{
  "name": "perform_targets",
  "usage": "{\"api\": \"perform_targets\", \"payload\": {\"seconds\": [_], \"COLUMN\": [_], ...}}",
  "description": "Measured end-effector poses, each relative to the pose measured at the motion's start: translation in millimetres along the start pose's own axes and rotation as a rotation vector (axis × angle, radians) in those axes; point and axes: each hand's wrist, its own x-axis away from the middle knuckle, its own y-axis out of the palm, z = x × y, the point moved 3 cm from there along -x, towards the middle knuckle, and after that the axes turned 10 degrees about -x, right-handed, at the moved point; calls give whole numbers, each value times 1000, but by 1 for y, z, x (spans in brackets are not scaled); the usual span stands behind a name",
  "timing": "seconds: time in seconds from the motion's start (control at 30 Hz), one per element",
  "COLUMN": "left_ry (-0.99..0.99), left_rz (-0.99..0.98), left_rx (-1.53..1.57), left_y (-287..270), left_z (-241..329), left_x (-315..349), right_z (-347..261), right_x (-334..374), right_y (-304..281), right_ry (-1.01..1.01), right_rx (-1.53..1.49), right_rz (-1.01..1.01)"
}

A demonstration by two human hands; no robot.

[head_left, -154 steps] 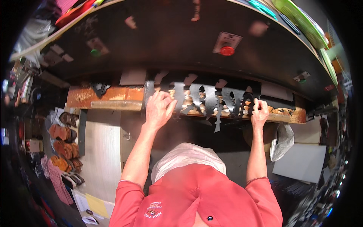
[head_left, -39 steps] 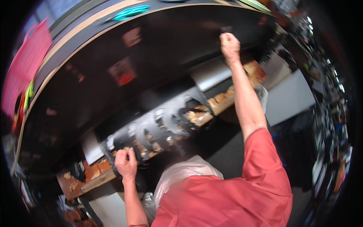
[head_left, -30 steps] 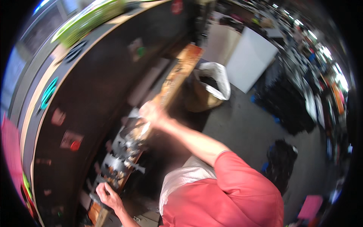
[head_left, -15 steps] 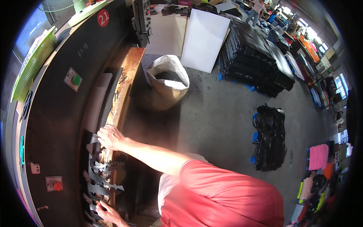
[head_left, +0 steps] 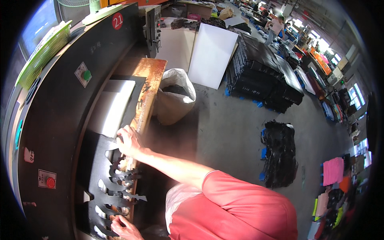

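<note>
A black sheet [head_left: 95, 160] with cut-out gaps and jagged strips along its near side lies in the opening of a dark machine. My right hand [head_left: 130, 143], the farther of the two, is closed on the sheet's far corner. Nearer to me, my left hand [head_left: 125, 229] has its fingers curled at the sheet's jagged edge and appears to pinch it; the fingertips are partly hidden. Thin black strips stick out over the worn wooden ledge [head_left: 154, 84]. Beyond my right hand lies a pale board [head_left: 113, 105] with a dark layer beneath it.
The machine's black front panel [head_left: 60, 132] carries a green button [head_left: 86, 75] and a red button [head_left: 50, 183]. A white sack [head_left: 176, 106] stands beside the ledge. Stacked black sheets [head_left: 260, 68] and a smaller black pile [head_left: 280, 156] are on the floor. A person [head_left: 275, 29] stands far off.
More of the black sheet now shows, lying outward from the panel over the ledge. Both hands have moved right in the picture, and the view has shifted too.
</note>
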Motion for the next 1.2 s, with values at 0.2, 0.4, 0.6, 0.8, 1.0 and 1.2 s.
{"api": "perform_targets", "payload": {"seconds": [0.2,0.4,0.6,0.8,1.0,1.2], "left_ry": [-66,-97,-311,-187,-161,-158], "left_rz": [-294,-608,-140,-44,-62,-79], "left_rx": [317,604,673,197,217,224], "left_y": [-36,-82,-80,-18,-17,-16], "left_z": [36,45,2,-16,-16,22], "left_x": [30,62,15,-27,-24,-42], "right_z": [-89,-128,-142,-157,-150,-131], "right_x": [64,140,152,134,80,71], "right_y": [36,63,78,86,70,65], "right_ry": [-325,-473,-508,-466,237,377], "right_rx": [-339,-111,105,133,-429,-796], "right_rz": [-383,-956,-904,-942,-1158,-1111]}}
